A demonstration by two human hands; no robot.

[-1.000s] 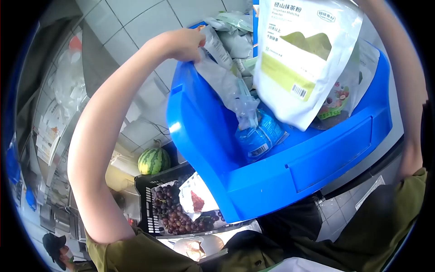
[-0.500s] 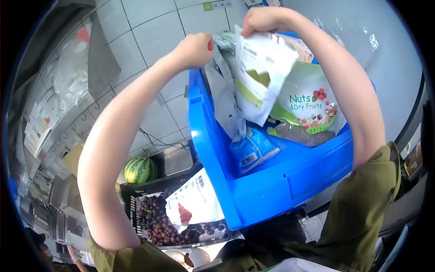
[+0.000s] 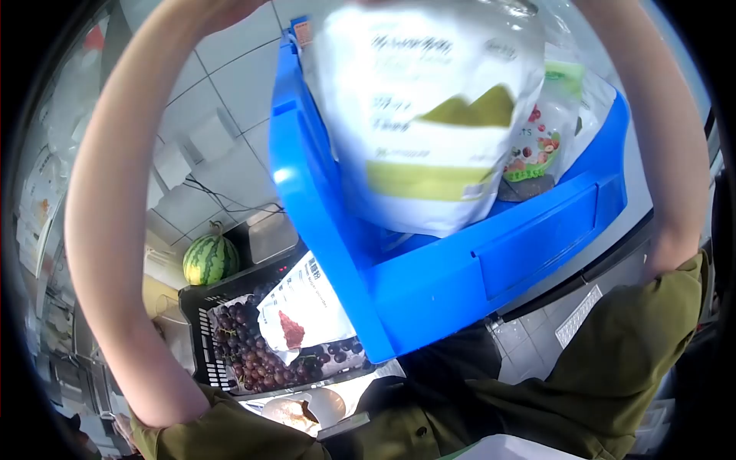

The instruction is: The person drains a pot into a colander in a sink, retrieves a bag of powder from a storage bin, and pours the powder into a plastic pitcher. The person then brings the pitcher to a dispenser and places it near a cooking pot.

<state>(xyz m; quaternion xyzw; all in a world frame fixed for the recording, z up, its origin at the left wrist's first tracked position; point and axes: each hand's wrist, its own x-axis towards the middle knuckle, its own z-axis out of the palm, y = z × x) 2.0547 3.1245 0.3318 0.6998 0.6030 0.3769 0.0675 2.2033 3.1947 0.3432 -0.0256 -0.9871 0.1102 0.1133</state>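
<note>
A white stand-up pouch (image 3: 414,146) with green hill shapes and a green band hangs close in front of me, above a blue bin (image 3: 429,299). A sliver of fingers shows at the pouch's top edge; the rest of my right hand is cut off above the view. My left hand (image 3: 226,9) is at the top edge, left of the pouch, with its fingers out of sight. Behind the pouch, inside the bin, stands a nuts and dry fruits bag (image 3: 537,146), partly hidden.
Left of the bin, a black crate (image 3: 201,337) holds dark grapes (image 3: 261,364) and a white pouch with a red-brown picture (image 3: 303,310). A watermelon (image 3: 211,258) lies behind the crate, next to a metal container (image 3: 272,236). Bowls (image 3: 326,406) stand near my body.
The white pouch has come up out of the bin and nearer to me, covering most of the bin's inside. Both hands have risen to or past the top edge, and the view has shifted.
</note>
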